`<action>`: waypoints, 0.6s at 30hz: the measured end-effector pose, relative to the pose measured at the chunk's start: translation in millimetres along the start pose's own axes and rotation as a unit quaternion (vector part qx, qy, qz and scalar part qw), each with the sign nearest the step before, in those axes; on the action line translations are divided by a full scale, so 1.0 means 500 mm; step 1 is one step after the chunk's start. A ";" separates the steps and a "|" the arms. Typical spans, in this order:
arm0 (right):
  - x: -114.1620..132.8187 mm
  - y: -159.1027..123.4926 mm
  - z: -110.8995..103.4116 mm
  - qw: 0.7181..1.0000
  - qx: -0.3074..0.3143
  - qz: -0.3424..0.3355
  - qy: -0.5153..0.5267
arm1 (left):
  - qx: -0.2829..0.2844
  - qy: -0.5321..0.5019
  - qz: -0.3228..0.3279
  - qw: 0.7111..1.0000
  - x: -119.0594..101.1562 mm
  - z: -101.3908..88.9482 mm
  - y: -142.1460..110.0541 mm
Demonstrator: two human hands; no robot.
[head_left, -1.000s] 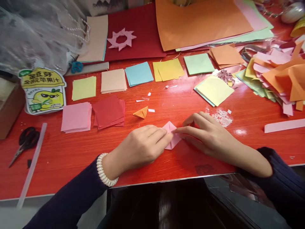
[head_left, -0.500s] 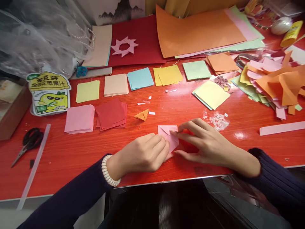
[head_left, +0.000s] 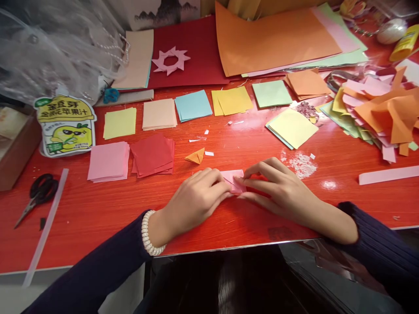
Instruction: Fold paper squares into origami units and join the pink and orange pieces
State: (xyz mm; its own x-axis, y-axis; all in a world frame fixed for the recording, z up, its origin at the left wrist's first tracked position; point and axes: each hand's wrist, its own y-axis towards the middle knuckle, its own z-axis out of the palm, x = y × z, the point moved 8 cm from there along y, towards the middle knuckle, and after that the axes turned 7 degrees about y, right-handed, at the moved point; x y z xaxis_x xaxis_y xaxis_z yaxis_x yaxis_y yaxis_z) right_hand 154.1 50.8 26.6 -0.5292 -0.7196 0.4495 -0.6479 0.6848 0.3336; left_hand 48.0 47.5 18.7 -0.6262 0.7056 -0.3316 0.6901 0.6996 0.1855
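A small folded piece of pink paper [head_left: 235, 175] lies on the red table between my two hands. My left hand [head_left: 202, 192] grips its left and lower edge, thumb below and fingers curled over the top, hiding part of it. On the right side, my right hand [head_left: 276, 189] pinches the paper with thumb and fingertips. Just beyond my left hand rests a small folded orange paper triangle [head_left: 195, 156], beside a white scrap [head_left: 209, 153]. A stack of red paper squares [head_left: 153, 156] and a stack of pink ones [head_left: 108, 161] lie farther left.
Stacks of coloured squares, among them blue [head_left: 194, 106] and yellow [head_left: 232, 100], line the middle of the table. A pink paper ring [head_left: 171, 61] lies on red sheets behind. Black scissors [head_left: 39, 194] are at left, paper offcuts [head_left: 382, 111] at right, and the table edge [head_left: 242, 247] in front.
The lower point of the pink paper has been folded up, so the piece looks shorter. My left hand has shifted slightly up with its fingers along the lower edge.
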 end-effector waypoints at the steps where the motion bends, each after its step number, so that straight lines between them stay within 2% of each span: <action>1: -0.005 0.001 0.000 1.000 -0.005 0.017 0.018 | 0.009 -0.033 -0.023 0.999 0.005 0.001 0.003; 5: -0.019 0.001 0.005 0.994 -0.006 0.062 0.090 | 0.044 -0.105 -0.074 0.991 0.015 -0.003 0.008; 10: -0.023 -0.002 0.009 0.992 0.022 0.070 0.099 | 0.107 -0.107 -0.065 0.986 0.015 -0.002 0.001; 13: -0.021 -0.002 0.010 0.992 0.031 0.067 0.098 | 0.129 -0.114 -0.085 0.981 0.023 0.005 -0.004; 18: -0.021 0.001 0.010 0.991 0.034 0.078 0.107 | 0.109 -0.114 -0.121 0.980 0.027 0.009 0.000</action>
State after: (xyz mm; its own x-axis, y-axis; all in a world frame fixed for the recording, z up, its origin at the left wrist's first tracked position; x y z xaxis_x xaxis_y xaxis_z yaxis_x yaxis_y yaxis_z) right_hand 156.5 58.1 17.8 -0.5016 -0.5602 0.6593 -0.6074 0.7707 0.1927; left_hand 41.2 56.3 10.1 -0.7011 0.4614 -0.5436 0.6083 0.7849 -0.1183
